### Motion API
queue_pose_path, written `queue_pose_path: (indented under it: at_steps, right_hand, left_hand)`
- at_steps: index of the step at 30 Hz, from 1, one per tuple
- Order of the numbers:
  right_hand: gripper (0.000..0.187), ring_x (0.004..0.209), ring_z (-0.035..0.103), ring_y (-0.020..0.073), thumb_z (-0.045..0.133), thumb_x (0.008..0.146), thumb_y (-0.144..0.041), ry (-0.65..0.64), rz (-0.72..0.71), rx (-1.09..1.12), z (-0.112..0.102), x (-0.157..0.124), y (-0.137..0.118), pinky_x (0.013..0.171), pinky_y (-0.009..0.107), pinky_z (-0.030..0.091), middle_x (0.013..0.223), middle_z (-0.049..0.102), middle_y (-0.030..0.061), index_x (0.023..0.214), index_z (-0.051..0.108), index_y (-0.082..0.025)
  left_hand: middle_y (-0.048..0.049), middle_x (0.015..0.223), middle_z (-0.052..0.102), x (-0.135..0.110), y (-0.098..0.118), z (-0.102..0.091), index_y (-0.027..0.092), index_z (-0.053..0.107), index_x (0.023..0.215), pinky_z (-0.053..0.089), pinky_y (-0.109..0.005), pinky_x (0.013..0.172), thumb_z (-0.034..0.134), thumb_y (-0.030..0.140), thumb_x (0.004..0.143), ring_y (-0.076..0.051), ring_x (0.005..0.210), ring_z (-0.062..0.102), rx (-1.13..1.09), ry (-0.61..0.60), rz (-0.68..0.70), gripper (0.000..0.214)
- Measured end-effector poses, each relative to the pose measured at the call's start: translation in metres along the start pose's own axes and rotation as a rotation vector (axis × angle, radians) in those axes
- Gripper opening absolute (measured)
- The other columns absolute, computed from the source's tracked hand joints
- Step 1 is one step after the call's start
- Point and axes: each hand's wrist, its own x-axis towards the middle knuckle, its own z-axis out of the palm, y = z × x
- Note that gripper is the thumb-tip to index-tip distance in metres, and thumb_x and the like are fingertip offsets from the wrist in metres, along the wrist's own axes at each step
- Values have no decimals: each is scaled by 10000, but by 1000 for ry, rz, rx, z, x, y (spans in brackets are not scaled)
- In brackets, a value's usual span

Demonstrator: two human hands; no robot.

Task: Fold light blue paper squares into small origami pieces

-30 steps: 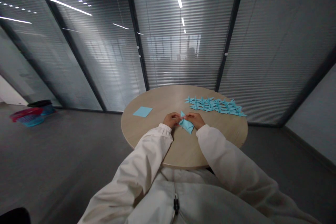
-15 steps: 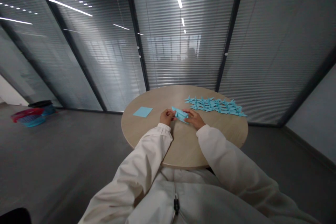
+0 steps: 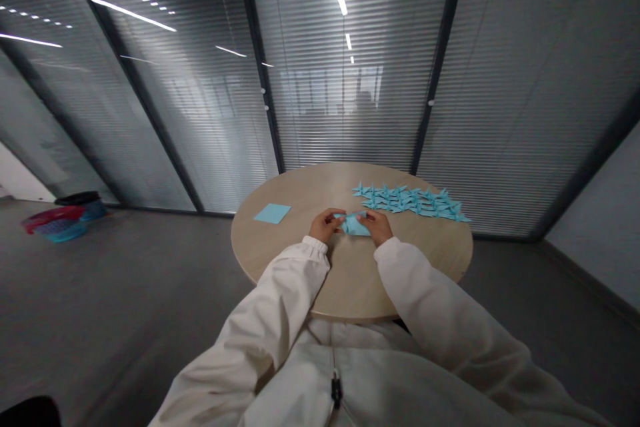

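Between my two hands is a partly folded piece of light blue origami paper [image 3: 355,225], held over the middle of the round table. My left hand [image 3: 327,225] pinches its left end, fingers curled. At the other end, my right hand [image 3: 377,225] grips the upper right part with thumb and fingers. Some of the paper's folds are hidden behind the fingers. A flat blue paper sheet [image 3: 273,213] lies on the table to the left of my left hand. Beyond my right hand, several folded blue paper cranes [image 3: 413,201] are set out in rows.
The round wooden table [image 3: 350,287] stands in front of my body, its near edge close to my jacket. Glass panels with blinds [image 3: 345,133] rise behind it. Red, blue and black baskets [image 3: 63,223] sit on the floor at far left.
The folded paper has turned from a slanted position to lying more level, and has shifted slightly right. My left hand has moved a little right; my right hand's fingers have shifted on the paper.
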Motion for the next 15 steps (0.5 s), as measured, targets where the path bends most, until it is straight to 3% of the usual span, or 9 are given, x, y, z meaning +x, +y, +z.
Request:
queue_pose_path:
  at_steps: [5, 8, 11, 15]
  right_hand:
    - [270, 682, 583, 180, 641, 616, -412, 34, -12, -56, -2, 1, 5, 668, 312, 478, 712, 641, 2, 740, 637, -173]
    - [265, 674, 578, 178, 640, 615, -404, 17, -20, -54, -1, 0, 5, 650, 304, 471, 712, 636, 5, 738, 631, -170]
    - [271, 700, 581, 181, 648, 609, -401, -13, -23, -42, 0, -1, 3, 664, 305, 470, 723, 636, 12, 745, 626, -168]
    - [275, 755, 593, 192, 670, 597, -381, -58, -32, -22, 2, -2, 1, 693, 312, 477, 767, 644, 24, 770, 626, -172]
  left_hand:
    - [-93, 893, 644, -3, 6, 4, 118, 647, 910, 521, -237, 535, 536, 619, 689, -176, 790, 601, -75, 15, 6, 559]
    - [-120, 867, 656, -4, 9, 4, 93, 654, 871, 523, -245, 533, 494, 666, 692, -176, 747, 615, -137, 26, -68, 621]
    - [-97, 773, 656, -3, 9, 3, 91, 659, 772, 523, -247, 528, 591, 653, 615, -148, 652, 604, -137, 10, -158, 587]
    - [-37, 689, 640, 0, 4, -1, 106, 631, 673, 528, -254, 554, 770, 504, 462, -124, 609, 588, -147, -41, -248, 471]
